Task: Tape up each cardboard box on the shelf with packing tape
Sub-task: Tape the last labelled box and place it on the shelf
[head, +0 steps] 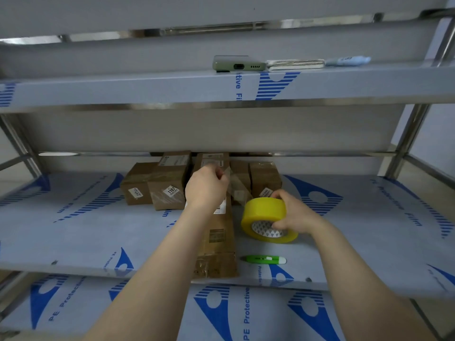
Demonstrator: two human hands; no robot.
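Observation:
A long cardboard box point(219, 244) lies lengthwise on the middle shelf point(73, 230), reaching its front edge. My right hand point(294, 214) grips a yellow roll of packing tape point(263, 215) just right of the box. A clear strip of tape point(237, 187) runs from the roll up to my left hand point(205, 187), which pinches its free end above the box's far part. Several smaller cardboard boxes point(167, 185) stand clustered at the back of the shelf behind my hands.
A green utility knife point(267, 259) lies on the shelf near the front edge, right of the long box. On the upper shelf point(147, 87) rest a green phone point(237, 64), a white wallet-like item point(295, 64) and a blue object point(347, 60). Steel posts point(406, 141) frame the rack.

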